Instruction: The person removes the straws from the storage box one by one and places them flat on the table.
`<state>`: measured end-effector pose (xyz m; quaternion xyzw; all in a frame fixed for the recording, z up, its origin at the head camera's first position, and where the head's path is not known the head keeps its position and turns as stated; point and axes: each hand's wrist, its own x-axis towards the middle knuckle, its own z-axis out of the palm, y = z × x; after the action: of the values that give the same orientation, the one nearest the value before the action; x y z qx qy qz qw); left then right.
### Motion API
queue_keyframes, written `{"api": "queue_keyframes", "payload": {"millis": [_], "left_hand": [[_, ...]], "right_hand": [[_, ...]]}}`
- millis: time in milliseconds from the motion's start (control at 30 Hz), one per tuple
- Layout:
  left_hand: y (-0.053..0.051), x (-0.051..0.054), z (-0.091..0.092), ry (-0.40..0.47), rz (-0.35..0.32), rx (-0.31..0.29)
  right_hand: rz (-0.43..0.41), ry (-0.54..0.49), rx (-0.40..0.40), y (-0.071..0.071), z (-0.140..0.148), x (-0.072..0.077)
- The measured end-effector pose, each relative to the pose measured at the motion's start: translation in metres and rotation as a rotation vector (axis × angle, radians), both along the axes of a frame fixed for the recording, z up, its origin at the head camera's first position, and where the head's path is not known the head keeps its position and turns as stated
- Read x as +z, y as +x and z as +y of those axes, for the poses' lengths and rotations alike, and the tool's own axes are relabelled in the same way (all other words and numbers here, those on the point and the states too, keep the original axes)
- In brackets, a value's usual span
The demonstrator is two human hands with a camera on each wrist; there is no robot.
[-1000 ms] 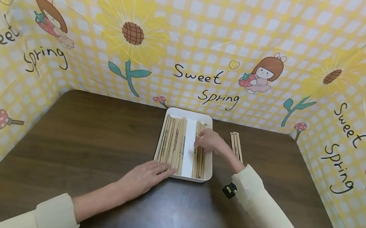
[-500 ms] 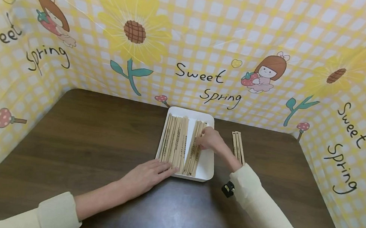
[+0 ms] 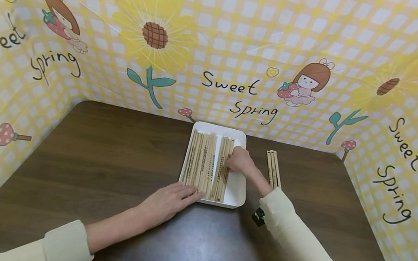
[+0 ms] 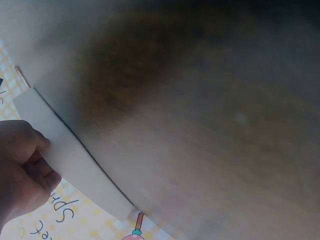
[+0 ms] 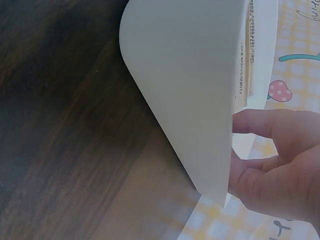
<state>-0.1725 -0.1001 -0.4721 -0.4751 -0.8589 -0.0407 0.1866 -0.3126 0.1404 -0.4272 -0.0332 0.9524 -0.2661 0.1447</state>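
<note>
A white rectangular tray (image 3: 240, 194) holds two groups of sticks that look like paper-wrapped chopsticks, with dark print. The wide left group (image 3: 201, 160) lies along the left wall; a narrow white strip parts it from the slimmer right group (image 3: 221, 170). My left hand (image 3: 163, 203) holds the tray's near left corner, fingers over the rim at the stick ends. Inside the tray, my right hand (image 3: 242, 162) touches the slimmer group's right edge. In the right wrist view, the tray wall hides the right fingertips. The left wrist view shows curled fingers (image 4: 50, 177) against the tray wall.
Several similar wrapped sticks (image 3: 273, 168) lie on the dark wooden table (image 3: 114, 150) right of the tray, beside the right forearm. A yellow checked cloth (image 3: 220, 32) encloses the table's back and sides, close behind the tray.
My right hand has shifted the slimmer group of chopsticks leftward, away from the right wall. That group slanted half a second ago and lies straighter now. My left hand has stayed at the corner.
</note>
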Motion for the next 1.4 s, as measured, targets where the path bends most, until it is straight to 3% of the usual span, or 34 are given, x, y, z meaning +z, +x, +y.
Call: {"api": "queue_keyframes", "payload": {"millis": [300,533,767,1100,1400], "left_hand": [[0.0,0.0,0.001,0.0,-0.005,0.0],[0.0,0.0,0.001,0.005,-0.001,0.001],[0.001,-0.001,0.001,0.01,0.004,-0.003],[0.001,-0.001,0.001,0.001,-0.004,0.008],[0.001,0.0,0.0,-0.001,-0.008,0.004]], "right_hand": [[0.008,0.007,-0.009,-0.001,-0.002,-0.004],[0.015,0.071,-0.014,-0.005,-0.005,-0.008],[0.016,0.041,-0.036,0.0,-0.005,-0.008],[0.042,-0.041,-0.018,0.009,0.0,0.007],[0.01,-0.075,-0.037,0.014,0.013,0.021]]}}
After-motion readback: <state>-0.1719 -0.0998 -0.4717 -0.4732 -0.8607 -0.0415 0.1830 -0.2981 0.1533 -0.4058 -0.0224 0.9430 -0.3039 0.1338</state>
